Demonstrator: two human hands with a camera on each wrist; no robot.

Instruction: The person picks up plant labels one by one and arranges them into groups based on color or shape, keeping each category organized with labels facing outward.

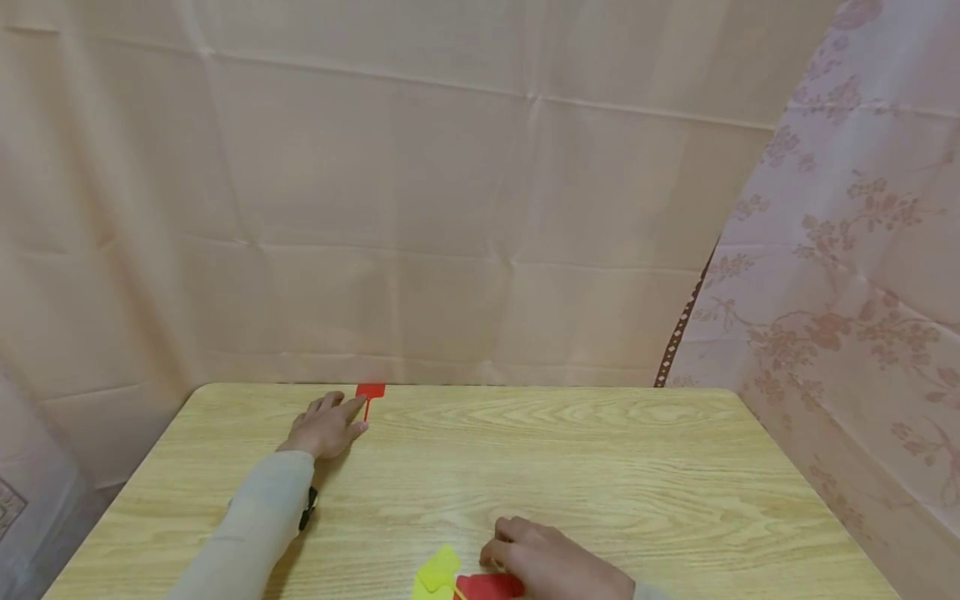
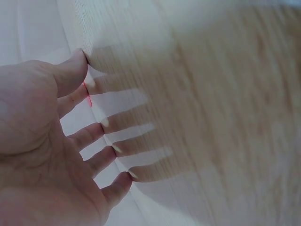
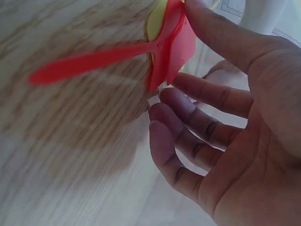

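Note:
At the far table edge lies a red tag [image 1: 371, 390], a flat square with a thin stem. My left hand [image 1: 324, 427] reaches there with spread fingers, the index fingertip touching the tag and the thumb beside its stem. In the left wrist view the left hand's fingertips [image 2: 123, 178] rest at the wood surface, and only a sliver of red shows. Close to me, my right hand [image 1: 551, 560] bends over a red tag pile [image 1: 483, 587]. Its thumb and index finger hold a red tag [image 3: 182, 54] by opposite edges; a long red stem [image 3: 89, 63] sticks out over the wood.
Yellow tags [image 1: 437, 571] lie left of the red ones near the front of the wood-grain table [image 1: 600, 467]. A beige curtain [image 1: 450, 208] hangs right behind the far edge. On the right side hangs a pinkish flowered cloth [image 1: 847, 292].

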